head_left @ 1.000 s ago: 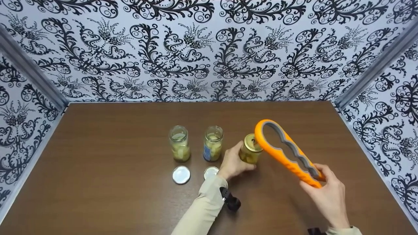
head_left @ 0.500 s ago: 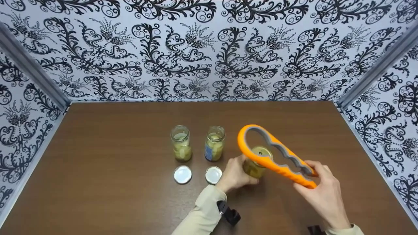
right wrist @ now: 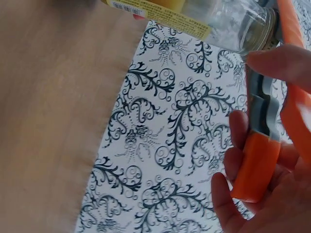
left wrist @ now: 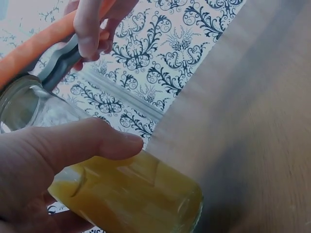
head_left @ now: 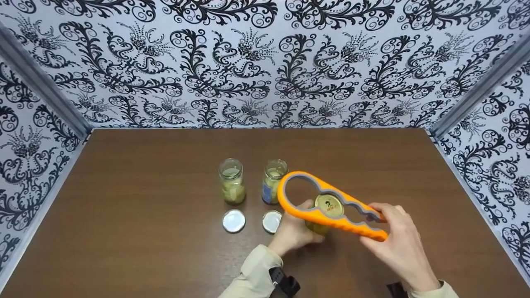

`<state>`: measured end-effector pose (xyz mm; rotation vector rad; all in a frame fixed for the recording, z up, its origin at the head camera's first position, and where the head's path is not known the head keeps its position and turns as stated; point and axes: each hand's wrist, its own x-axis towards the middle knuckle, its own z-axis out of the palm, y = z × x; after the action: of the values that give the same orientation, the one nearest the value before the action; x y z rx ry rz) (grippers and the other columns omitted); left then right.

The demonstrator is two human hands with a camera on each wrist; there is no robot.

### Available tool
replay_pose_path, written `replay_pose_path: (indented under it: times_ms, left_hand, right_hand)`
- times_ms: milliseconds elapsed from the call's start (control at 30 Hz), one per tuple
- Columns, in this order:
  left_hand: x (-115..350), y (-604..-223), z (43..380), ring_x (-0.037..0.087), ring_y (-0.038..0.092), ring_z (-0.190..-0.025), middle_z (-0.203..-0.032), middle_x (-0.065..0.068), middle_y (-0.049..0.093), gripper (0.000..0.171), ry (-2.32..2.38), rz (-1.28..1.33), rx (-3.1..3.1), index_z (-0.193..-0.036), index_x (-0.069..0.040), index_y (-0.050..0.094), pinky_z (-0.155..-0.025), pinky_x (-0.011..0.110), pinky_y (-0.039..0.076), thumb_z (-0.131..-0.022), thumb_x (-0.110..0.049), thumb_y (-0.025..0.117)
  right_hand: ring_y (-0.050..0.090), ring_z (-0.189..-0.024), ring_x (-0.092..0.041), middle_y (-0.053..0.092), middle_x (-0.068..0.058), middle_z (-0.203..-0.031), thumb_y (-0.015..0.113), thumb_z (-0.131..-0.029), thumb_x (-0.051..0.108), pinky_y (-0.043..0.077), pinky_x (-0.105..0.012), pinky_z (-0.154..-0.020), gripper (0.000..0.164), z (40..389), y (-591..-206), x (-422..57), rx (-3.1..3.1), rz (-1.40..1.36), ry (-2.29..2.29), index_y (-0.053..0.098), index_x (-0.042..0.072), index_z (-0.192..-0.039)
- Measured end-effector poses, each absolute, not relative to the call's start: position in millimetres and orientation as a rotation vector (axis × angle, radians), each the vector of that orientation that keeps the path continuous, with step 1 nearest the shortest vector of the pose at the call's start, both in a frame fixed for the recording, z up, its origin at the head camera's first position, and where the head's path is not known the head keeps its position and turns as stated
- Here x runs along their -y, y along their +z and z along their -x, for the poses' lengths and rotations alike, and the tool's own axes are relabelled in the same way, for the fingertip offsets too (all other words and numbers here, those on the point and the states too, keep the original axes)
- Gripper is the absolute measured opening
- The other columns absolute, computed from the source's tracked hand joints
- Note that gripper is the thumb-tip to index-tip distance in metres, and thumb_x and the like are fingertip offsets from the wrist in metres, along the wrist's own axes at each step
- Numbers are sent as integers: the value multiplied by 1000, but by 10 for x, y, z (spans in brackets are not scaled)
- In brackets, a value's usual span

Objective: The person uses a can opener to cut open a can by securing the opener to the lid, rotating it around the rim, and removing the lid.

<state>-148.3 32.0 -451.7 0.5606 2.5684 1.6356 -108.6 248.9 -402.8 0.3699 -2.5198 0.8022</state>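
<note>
A glass jar with yellow contents point(left wrist: 141, 194) is gripped round its side by my left hand point(head_left: 292, 231), thumb along the glass in the left wrist view. Its gold lid point(head_left: 329, 205) carries a dark mark and some small print. My right hand point(head_left: 401, 244) holds an orange jar opener point(head_left: 339, 222) with grey scalloped inner edges by the ends of its two arms. In the head view, the lid shows between these arms, in one of the middle scallops. A yellow label point(right wrist: 180, 19) with a barcode runs along the jar in the right wrist view.
Two lidless glass jars with pale green chunks stand left of my hands, the left jar point(head_left: 233, 192) and the blue-labelled jar point(head_left: 268, 192). Before them on the brown table point(head_left: 145, 186) lie two white lids, a left lid point(head_left: 234, 221) and a right lid point(head_left: 271, 222). Patterned walls point(head_left: 248, 82) enclose the table.
The jar opener has moved left and down from beside the jar, and its arms now lie around the lid. My left hand has brought the jar nearer to me.
</note>
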Motion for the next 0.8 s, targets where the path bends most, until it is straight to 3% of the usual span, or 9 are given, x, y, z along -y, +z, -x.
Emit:
replay_pose_path:
  times_ms: [300, 533, 800]
  left_hand:
    - [-274, -4539, 1455, 11, 57, -83, -88, -6, 62, 51, 1656, -552, -2581, -97, -9, 61, -79, 26, 47, -54, -1, 87]
    - [-216, -4557, 1457, 7, 54, -78, -84, -9, 60, 47, 1694, -594, -2564, -90, -11, 59, -74, 23, 45, -54, 1, 86]
    - [-167, -4542, 1453, 10, 56, -83, -91, -5, 63, 48, 1543, -588, -2573, -95, -10, 61, -79, 26, 45, -56, -7, 88]
  right_hand:
    - [49, -80, -14, 63, 3, -86, 86, -51, 8, 30, -30, -71, 57, 1090, -3934, -2483, 2576, -534, 687, 65, 4, -104]
    - [54, -76, -20, 62, 2, -82, 82, -51, 14, 37, -40, -74, 53, 1128, -3937, -2534, 2567, -624, 500, 66, 4, -101]
    - [51, -65, -13, 58, 8, -72, 87, -48, 18, 43, -35, -65, 49, 1213, -3946, -2597, 2500, -734, 356, 68, 9, -92]
